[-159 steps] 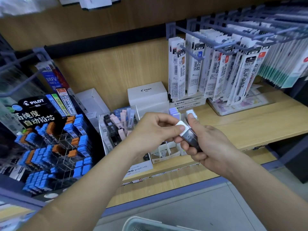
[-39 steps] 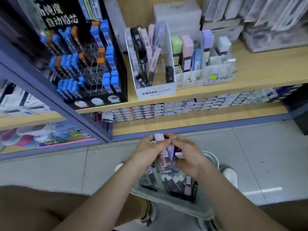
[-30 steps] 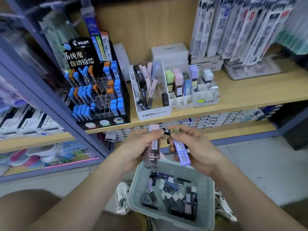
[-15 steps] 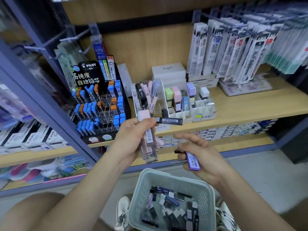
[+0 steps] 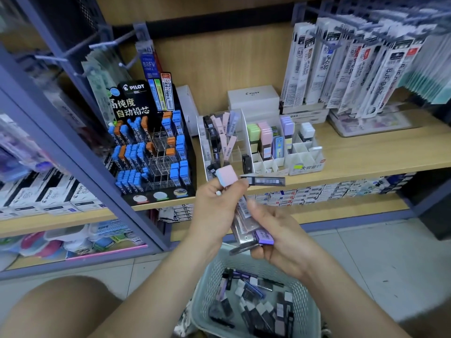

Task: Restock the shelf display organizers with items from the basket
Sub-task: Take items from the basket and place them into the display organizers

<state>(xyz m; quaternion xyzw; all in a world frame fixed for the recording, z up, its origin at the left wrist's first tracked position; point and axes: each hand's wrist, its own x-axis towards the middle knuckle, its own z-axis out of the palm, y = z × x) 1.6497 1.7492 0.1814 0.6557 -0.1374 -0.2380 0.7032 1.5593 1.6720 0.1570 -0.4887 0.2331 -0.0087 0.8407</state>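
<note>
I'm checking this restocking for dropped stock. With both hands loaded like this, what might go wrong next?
The dark case juts sideways from the left hand, seemingly pinched only at one end, so it may slip and miss the basket. The right hand holds a purple case while touching the left hand's bundle, leaving no free fingers. Pink cases in the clear organizer lean crookedly; pushing more in could topple them.
</note>
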